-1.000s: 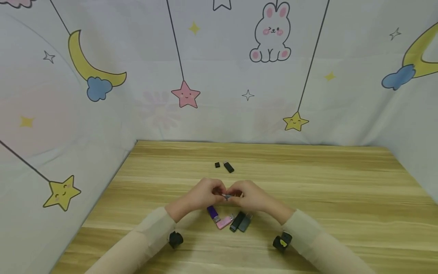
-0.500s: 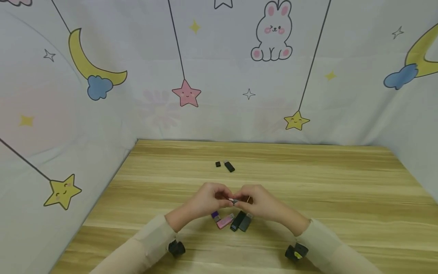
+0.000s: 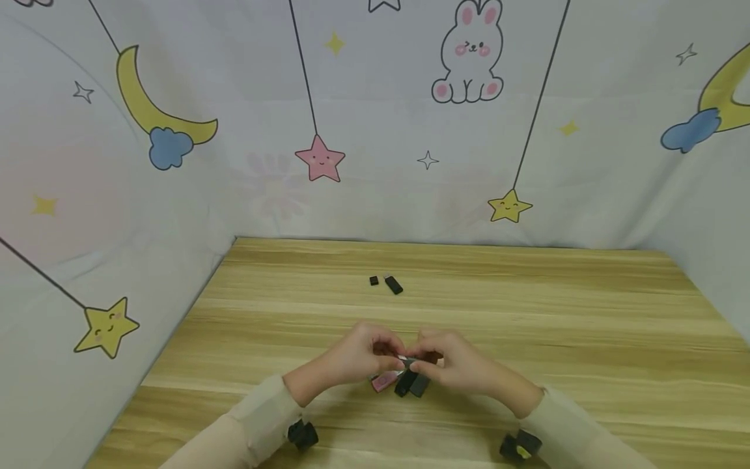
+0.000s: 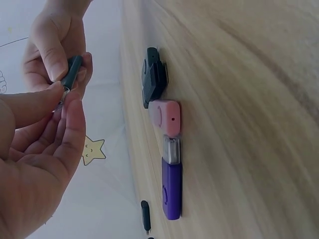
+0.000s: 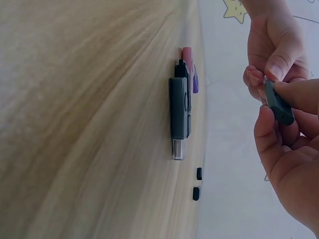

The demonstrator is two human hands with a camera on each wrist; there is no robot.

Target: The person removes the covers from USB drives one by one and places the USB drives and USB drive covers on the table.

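Between both hands, above the table, is a dark green USB flash drive (image 5: pixel 279 105). My right hand (image 3: pixel 463 361) pinches its body between thumb and fingers. My left hand (image 3: pixel 360 355) pinches the clear plug end with thumb and forefinger; whether a cap covers it I cannot tell. Under the hands lie a pink flash drive (image 3: pixel 383 381), a black one (image 3: pixel 404 383) and a dark grey one (image 5: pixel 178 109) with its plug showing. A purple flash drive (image 4: pixel 172 189) lies beyond the pink one in the left wrist view; the left hand hides it in the head view.
Farther back on the wooden table (image 3: pixel 527 306) lie a black flash drive (image 3: pixel 394 284) and a small black cap-like piece (image 3: pixel 374 281). A white cloth (image 3: pixel 381 208) with printed stars and a rabbit hangs behind the table.
Both hands have moved nearer and to the right with the green flash drive, now over the row of drives. The purple drive has become hidden in the head view.
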